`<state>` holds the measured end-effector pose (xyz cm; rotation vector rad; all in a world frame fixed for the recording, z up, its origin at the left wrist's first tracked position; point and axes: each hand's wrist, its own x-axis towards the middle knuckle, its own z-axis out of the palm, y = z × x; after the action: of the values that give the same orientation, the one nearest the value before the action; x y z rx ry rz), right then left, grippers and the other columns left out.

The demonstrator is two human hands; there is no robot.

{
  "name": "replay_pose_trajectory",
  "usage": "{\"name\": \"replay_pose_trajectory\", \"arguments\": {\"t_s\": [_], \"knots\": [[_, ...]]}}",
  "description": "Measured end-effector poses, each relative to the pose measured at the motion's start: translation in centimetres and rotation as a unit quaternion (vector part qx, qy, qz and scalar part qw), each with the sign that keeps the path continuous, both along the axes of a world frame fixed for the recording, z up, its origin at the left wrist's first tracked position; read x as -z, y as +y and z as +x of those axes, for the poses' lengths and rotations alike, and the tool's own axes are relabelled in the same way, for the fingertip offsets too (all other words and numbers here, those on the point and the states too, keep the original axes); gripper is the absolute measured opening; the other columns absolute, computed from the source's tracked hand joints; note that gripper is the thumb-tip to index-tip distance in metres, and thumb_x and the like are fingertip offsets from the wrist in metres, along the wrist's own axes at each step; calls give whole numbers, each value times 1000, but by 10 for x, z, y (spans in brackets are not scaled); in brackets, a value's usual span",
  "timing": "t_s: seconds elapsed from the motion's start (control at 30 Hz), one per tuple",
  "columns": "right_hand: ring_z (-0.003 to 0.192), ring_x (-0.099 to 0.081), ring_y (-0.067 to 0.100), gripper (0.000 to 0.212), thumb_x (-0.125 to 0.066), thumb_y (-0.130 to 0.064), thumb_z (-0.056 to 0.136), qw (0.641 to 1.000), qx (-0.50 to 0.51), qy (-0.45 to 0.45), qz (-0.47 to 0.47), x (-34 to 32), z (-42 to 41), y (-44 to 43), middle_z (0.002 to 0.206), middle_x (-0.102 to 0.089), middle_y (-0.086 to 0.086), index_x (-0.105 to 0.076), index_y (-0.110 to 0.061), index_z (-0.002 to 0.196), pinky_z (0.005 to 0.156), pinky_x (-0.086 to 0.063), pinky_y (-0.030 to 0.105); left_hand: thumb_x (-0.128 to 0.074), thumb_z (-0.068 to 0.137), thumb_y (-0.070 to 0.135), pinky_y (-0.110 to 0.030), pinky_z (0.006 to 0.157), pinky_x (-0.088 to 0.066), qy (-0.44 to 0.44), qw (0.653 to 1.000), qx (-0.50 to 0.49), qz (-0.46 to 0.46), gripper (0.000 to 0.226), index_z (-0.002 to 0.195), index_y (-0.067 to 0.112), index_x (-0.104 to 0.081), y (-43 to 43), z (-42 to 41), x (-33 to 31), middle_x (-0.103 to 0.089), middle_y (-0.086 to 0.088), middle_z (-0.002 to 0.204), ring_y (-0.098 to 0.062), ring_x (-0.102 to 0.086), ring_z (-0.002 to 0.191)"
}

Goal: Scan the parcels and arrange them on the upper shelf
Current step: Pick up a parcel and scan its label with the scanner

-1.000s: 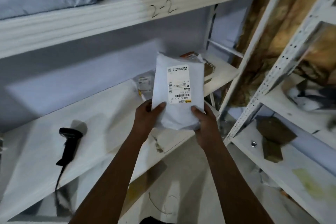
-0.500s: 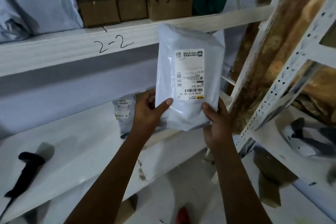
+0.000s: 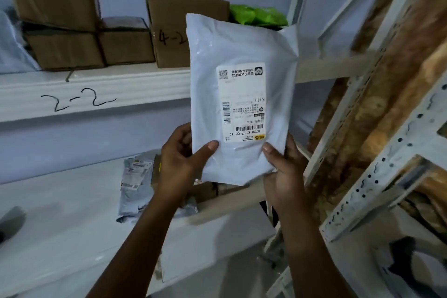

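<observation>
Before a pale wall [image 3: 72,147], the left hand [image 3: 180,164] and the right hand [image 3: 285,172] each pinch a lower corner of the white parcel [image 3: 242,55], with the thumbs on its label side, and hold it upright. Just behind and below the left hand, a grey parcel [image 3: 135,181] lies on the lower shelf [image 3: 60,220]. Above both hands, behind the top of the held parcel, the upper shelf [image 3: 96,89] marked "2-2" carries brown cardboard boxes [image 3: 125,46] and a green bag [image 3: 258,16].

I read "2-2" handwritten on the upper shelf [image 3: 135,84] edge at nine o'clock, "4-2" on a cardboard box [image 3: 169,19] at eleven, and "K117" and "872R K117-00 10" on the label [image 3: 242,104] of the white parcel [image 3: 242,41] dead centre.
</observation>
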<state>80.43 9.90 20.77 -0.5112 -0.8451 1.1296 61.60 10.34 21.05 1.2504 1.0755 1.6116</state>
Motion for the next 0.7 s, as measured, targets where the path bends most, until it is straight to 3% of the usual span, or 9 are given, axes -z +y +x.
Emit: {"name": "replay_pose_trajectory", "arguments": {"t_s": [0.13,0.27,0.33,0.4,0.53,0.7], "knots": [[129,-60,36,51,-60,5,88,999,-46,-3,12,1,18,21,140,-63,17,-63,-17,134,105,-51,46,-82,81,17,-31,69,-63,18,999,-41,9,43,120,19,-65,2,16,-6,-80,7,104,-18,-78,92],[128,-60,39,55,-61,4,83,998,-65,-9,-11,-2,33,38,139,-63,20,-61,-13,136,110,-47,53,-84,83,11,-37,66,-64,24,998,-61,-11,45,121,17,-61,0,32,-14,-79,6,101,-19,-78,89],[128,-60,43,56,-63,4,81,997,-75,-2,-18,-4,42,44,136,-64,21,-60,-9,136,109,-49,52,-91,74,24,-41,72,-65,52,996,-72,-28,55,119,26,-59,1,41,-22,-77,13,104,-12,-76,91],[126,-60,46,54,-64,3,80,996,-89,-2,-19,-8,50,48,133,-66,23,-62,-9,133,106,-50,51,-91,64,35,-36,76,-63,96,990,-99,-32,62,116,37,-58,3,51,-30,-75,20,105,-2,-73,93],[121,-65,41,52,-64,2,80,994,-108,0,-17,-12,68,52,130,-68,22,-65,-12,130,103,-52,50,-98,64,25,-30,78,-60,92,987,-127,-14,67,120,34,-60,6,78,-37,-75,13,110,-2,-72,98],[120,-66,39,52,-63,2,79,991,-135,12,-14,-14,92,59,130,-68,20,-65,-12,130,97,-57,44,-97,62,21,-35,82,-64,69,989,-132,9,67,120,25,-63,5,104,-36,-77,7,113,-12,-74,102]]}}
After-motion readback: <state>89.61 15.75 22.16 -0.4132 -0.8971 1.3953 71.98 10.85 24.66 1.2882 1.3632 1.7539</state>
